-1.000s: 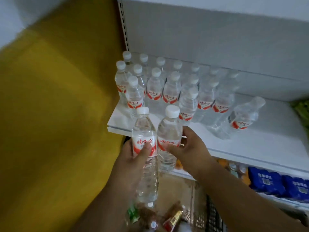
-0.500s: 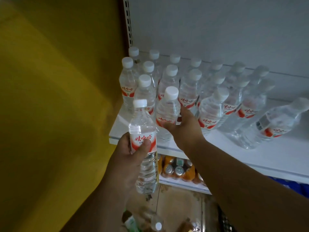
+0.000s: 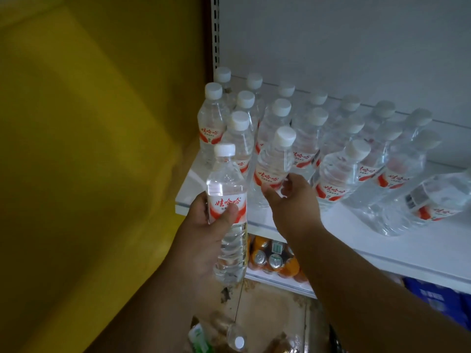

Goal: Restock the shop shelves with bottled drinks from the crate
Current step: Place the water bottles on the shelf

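Observation:
My left hand grips a clear water bottle with a white cap and a red-and-white label, upright in front of the white shelf. My right hand reaches over the shelf edge with its fingers spread just behind a second such bottle, which stands on the shelf in the front row. I cannot tell whether its fingertips still touch that bottle. Several more of the same water bottles stand in rows behind it.
A yellow wall closes the left side. One bottle lies tilted at the right of the shelf. Orange cans and blue packs fill the lower shelf. Loose bottles lie at the bottom edge.
My right hand carried its bottle up onto the shelf, set it in the front row and opened its fingers. My left hand rose slightly with its bottle.

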### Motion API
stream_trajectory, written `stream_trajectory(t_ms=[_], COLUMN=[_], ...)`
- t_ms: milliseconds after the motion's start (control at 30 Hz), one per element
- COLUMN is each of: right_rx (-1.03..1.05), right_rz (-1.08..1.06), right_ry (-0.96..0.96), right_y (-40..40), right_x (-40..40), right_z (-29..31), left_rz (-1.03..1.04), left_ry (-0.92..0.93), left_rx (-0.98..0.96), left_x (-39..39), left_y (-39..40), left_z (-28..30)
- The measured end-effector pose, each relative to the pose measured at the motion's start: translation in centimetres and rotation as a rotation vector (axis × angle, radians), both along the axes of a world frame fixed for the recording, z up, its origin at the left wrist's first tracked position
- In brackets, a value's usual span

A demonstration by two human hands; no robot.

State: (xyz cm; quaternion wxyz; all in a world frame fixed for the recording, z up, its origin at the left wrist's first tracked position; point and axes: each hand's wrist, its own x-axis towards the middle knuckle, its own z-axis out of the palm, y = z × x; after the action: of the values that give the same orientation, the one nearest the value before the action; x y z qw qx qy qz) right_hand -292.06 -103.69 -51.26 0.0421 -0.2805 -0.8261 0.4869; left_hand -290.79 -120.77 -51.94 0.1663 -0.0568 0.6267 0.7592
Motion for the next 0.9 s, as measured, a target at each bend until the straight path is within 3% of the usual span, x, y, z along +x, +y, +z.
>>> stream_trajectory(t_ms=[100, 233, 300, 567, 900], right_rx=[-0.043, -0.197, -0.172, 0.342, 1.026], right_rz=[-0.089, 0.110, 0.231, 0.736, 1.233], right_ry=[0.003, 0.142, 0.202, 0.192, 0.102], right_y=[-2.3, -5.3, -6.3, -7.2, -8.6], right_x=[1.8, 1.7, 0.9, -5.2, -12.7], right_z=[0.3, 2.2, 3.4, 8.0, 14.0], left_rz=[-0.004, -0.026, -0.054, -0.051, -0.078], left_ry=[0.030, 0.075, 0.110, 0.216, 0.190], left_rx=[-0.007, -0.002, -0.026, -0.174, -0.054], left_x=[-0.2, -0.3, -0.4, -2.7, -6.7], left_y=[-0.5, -1.7, -2.2, -5.2, -5.9], left_z=[0.4, 0.6, 0.6, 0.5, 0.3])
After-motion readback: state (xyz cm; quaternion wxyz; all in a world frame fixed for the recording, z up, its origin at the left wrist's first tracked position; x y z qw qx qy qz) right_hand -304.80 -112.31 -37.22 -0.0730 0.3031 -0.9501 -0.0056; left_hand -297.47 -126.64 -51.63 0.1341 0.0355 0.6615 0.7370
